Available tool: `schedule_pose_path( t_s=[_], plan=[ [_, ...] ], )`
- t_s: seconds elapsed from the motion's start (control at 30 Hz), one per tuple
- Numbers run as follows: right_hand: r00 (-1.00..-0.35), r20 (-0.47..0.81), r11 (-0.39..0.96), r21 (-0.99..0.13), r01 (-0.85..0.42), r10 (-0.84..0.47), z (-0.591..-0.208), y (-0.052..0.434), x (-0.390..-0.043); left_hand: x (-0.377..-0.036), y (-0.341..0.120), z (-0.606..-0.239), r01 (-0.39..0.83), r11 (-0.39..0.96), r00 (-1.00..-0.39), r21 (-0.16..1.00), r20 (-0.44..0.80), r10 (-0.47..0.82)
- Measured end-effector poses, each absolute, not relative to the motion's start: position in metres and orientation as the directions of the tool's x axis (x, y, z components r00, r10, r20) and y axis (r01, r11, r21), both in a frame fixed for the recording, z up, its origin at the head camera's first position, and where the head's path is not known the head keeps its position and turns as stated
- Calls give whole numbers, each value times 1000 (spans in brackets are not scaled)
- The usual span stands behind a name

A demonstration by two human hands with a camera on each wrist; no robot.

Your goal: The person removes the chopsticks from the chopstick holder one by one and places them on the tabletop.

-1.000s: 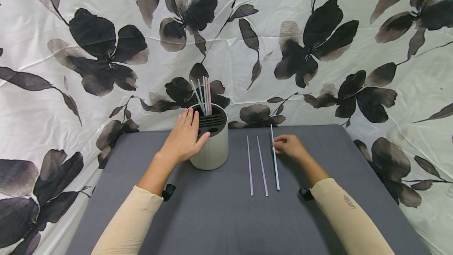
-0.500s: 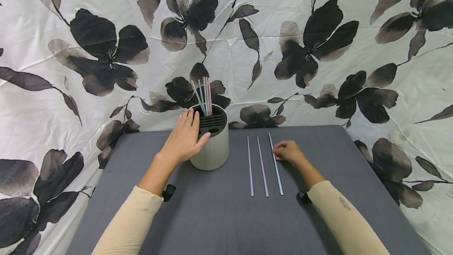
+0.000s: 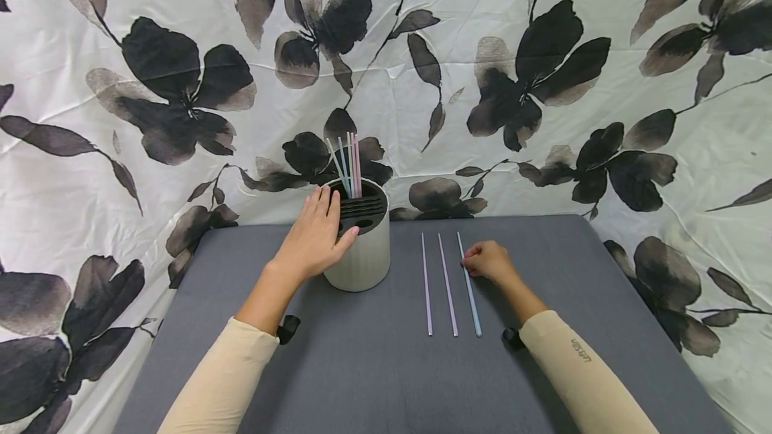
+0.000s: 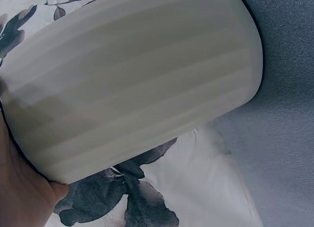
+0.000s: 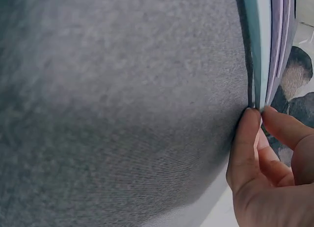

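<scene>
My left hand (image 3: 310, 236) rests with extended fingers on the rim of a round cream knife block (image 3: 362, 266), whose black top has slots and holes. In the left wrist view, part of that hand (image 4: 24, 188) touches the ribbed wall of the block (image 4: 142, 75). Thumb and fingertips of my right hand (image 3: 490, 263) pinch a thin light-blue straw-like stick (image 3: 470, 295) lying along the table. The right wrist view shows the pinch on the blue stick (image 5: 263, 50). Two lilac sticks (image 3: 425, 286) lie parallel to its left.
Several thin blue, white and pink sticks (image 3: 354, 166) stand upright in the knife block. A grey cloth covers the table (image 3: 386, 367). Behind its far edge hangs a white curtain with dark flowers (image 3: 410, 106).
The right hand has drawn the blue stick slightly nearer, so its near end sits about level with the lilac sticks' ends. The left hand stays on the knife block.
</scene>
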State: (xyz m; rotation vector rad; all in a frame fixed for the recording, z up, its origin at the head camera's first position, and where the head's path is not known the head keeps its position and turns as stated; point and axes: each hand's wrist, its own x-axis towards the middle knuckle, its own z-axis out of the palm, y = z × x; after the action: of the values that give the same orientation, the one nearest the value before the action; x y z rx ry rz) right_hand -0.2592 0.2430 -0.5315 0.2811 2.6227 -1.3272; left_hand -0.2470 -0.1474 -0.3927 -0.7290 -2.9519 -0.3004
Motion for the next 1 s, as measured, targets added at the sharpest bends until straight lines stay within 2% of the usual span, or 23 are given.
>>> schedule_pose_path(
  t_s=[0.33,0.67,1.0],
  plan=[
    [-971,-226,633,-742,222,75,-530,244,-257,-247,-147,-393,473,863,-881,179,127,456],
    [-998,-67,724,-689,31,-21,-518,238,-255,-246,-149,-391,472,864,-881,179,123,456],
    [-994,80,719,-686,-107,-71,-476,214,-262,-244,-151,-391,483,857,-875,177,134,465]
  ],
)
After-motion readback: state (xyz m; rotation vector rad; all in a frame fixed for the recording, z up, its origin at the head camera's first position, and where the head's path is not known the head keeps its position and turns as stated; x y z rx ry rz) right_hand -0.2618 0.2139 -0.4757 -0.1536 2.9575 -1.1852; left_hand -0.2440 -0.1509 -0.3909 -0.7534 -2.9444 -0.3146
